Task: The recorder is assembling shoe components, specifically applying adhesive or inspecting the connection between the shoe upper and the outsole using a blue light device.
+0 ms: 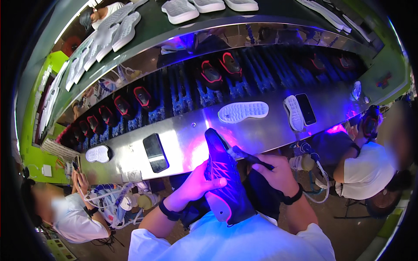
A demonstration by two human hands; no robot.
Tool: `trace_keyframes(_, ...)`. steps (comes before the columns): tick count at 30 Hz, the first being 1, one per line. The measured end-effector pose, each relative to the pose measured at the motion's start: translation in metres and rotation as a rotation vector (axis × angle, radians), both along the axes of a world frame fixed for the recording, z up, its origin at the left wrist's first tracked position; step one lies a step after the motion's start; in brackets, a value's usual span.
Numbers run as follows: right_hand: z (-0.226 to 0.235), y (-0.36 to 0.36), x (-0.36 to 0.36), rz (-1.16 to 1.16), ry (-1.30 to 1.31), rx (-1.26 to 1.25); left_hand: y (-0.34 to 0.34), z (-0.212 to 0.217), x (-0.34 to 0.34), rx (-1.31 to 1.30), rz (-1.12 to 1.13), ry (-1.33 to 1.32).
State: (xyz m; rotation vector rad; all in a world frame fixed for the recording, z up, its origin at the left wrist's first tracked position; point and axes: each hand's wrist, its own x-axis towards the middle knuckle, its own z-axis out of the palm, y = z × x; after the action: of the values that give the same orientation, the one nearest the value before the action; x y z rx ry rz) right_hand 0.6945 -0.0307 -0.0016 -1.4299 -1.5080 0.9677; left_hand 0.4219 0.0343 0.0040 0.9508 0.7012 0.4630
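Observation:
My left hand (198,185) grips a dark shoe upper (230,187) by its side, thumb across the upper. Its toe points away from me, toward the metal bench, and its heel with a pink-edged patch lies near my lap. In my right hand (278,175) is a dark-handled brush (252,158), its pale bristle end at the right edge of the upper near the toe. Purple-blue light falls on both hands and the upper. A white shoe sole (244,112) lies on the bench just beyond the toe.
The metal bench (187,143) carries a phone (155,153), a second sole (294,113) beside another phone (306,109), and a third sole (98,154). Behind it, a blue-bristled conveyor (183,93) carries several dark uppers. Soles line the green upper belt (152,39). Co-workers sit left and right.

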Motion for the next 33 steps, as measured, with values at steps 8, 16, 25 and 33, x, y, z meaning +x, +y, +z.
trace_keyframes(8,0.009,-0.057,0.014,0.187,0.082,-0.262,0.002,0.005,-0.019,0.015,0.164,0.009)
trace_keyframes(16,0.018,-0.037,0.015,0.147,0.114,-0.221,-0.006,0.015,-0.01,0.003,0.186,0.054)
trace_keyframes(25,0.041,-0.071,0.06,0.204,-0.046,-0.189,-0.007,0.006,0.005,0.001,0.295,0.086)
trace_keyframes(33,0.048,-0.074,0.061,0.086,-0.296,-0.051,-0.014,0.005,0.02,-0.157,0.385,0.076)
